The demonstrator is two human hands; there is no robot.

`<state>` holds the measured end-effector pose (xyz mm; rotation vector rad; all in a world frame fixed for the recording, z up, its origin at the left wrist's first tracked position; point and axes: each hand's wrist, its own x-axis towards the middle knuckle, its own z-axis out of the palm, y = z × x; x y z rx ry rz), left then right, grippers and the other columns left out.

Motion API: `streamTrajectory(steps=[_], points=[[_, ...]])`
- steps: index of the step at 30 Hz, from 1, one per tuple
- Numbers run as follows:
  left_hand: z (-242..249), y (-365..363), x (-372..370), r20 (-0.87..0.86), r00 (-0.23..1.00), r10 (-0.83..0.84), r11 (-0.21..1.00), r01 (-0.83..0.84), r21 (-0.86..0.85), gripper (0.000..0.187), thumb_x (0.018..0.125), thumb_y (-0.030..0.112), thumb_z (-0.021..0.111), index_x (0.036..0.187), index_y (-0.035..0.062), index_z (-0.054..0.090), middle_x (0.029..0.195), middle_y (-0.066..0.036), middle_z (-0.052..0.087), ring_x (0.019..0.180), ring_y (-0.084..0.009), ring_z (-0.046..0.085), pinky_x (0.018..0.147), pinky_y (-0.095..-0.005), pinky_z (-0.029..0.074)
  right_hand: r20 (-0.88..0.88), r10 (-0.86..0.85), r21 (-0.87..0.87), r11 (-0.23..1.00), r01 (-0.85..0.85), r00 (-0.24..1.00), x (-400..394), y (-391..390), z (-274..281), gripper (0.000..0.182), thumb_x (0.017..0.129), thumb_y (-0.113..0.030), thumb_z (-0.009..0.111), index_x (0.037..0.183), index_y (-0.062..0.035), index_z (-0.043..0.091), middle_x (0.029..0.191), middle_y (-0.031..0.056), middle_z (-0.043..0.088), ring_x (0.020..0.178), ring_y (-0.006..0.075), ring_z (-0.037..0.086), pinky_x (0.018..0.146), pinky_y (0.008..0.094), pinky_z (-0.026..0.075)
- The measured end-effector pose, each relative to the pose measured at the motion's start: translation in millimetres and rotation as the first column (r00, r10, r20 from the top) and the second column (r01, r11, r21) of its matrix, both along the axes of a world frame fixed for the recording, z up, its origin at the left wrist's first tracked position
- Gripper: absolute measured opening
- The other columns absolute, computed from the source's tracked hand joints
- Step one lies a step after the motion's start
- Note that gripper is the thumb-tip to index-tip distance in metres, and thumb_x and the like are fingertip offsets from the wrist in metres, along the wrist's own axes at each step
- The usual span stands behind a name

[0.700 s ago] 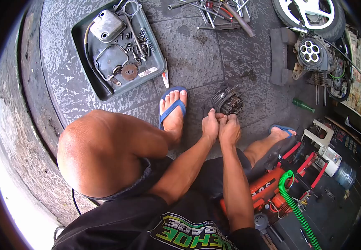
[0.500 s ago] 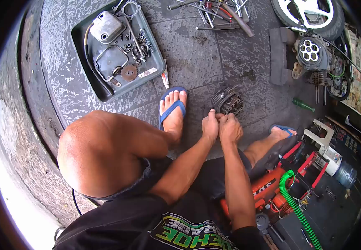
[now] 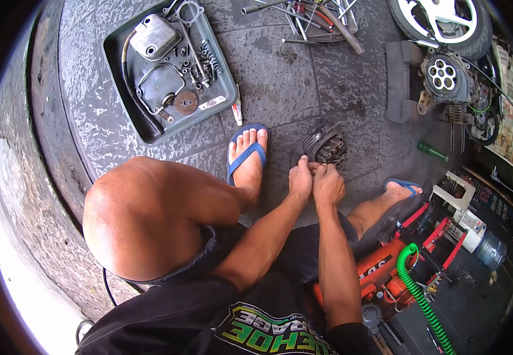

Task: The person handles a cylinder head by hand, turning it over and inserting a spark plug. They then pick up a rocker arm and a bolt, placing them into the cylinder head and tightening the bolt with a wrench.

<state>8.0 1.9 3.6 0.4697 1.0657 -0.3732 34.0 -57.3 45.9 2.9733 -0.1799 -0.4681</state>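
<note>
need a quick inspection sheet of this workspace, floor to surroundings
surface: grey stone paving, stained and worn.
job's things: finned engine cylinder part standing on the paving between the sandalled feet.
clutter: grey tray holding a metal cover, sprocket, springs and bolts; loose hand tools at the top; green bottle lying on its side.
hands: left hand and right hand close together at the near edge of the cylinder part; whether they grip anything cannot be told.
cables: coiled green hose by the orange machine.
surroundings: wheel and engine block at upper right.
</note>
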Motion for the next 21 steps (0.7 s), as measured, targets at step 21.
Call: streamTrajectory(steps=[21], points=[[-0.5,-3.2,-6.0,0.024,0.999,0.047,0.999,-0.047,0.02,0.061,0.101,0.045,0.036,0.095,-0.0029,0.073,0.08,-0.008,0.07,0.065,-0.015,0.059,0.063,-0.0295,0.046,0.174,0.12,0.122,0.982,-0.142,0.977,-7.1,-2.4,2.2,0.029,0.092,-0.031,0.053,0.082,-0.0045,0.061,0.086,0.0215,0.068,0.079,0.045,0.065,0.068,0.0574,0.049]])
